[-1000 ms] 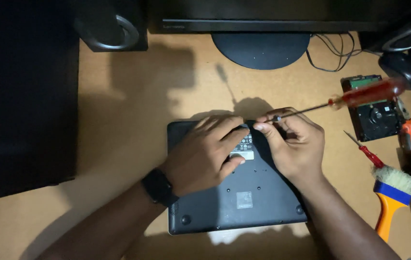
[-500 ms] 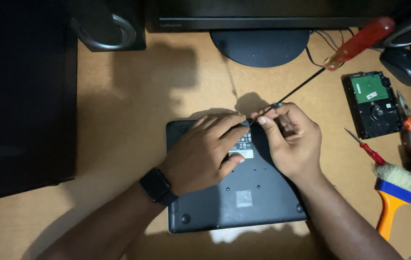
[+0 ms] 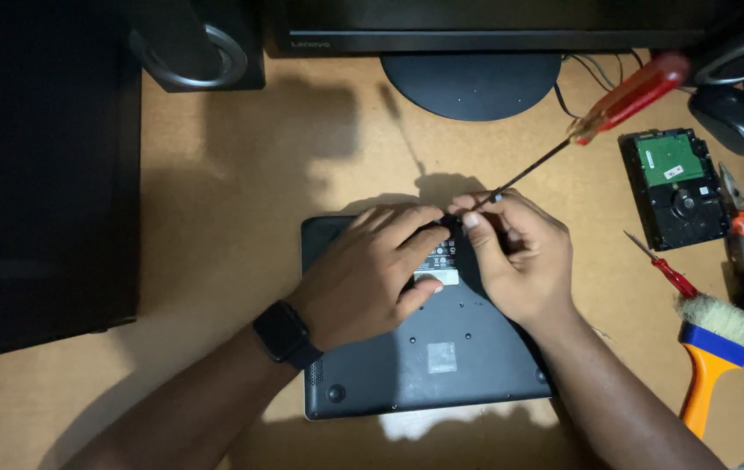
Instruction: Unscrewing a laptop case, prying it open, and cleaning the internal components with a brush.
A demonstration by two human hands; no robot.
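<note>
the left hand (image 3: 372, 274) lies flat, fingers spread, on the upturned dark grey laptop (image 3: 428, 357) on the wooden tabletop (image 3: 241, 218); the right hand (image 3: 515, 257) has its grip clamped on the long red-handled screwdriver (image 3: 629, 96), tip at the laptop's rear edge.

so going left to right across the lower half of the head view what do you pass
smartwatch on the left wrist → left hand flat on the upturned laptop → right hand pinching the long screwdriver shaft → small red screwdriver → orange-handled brush
</note>
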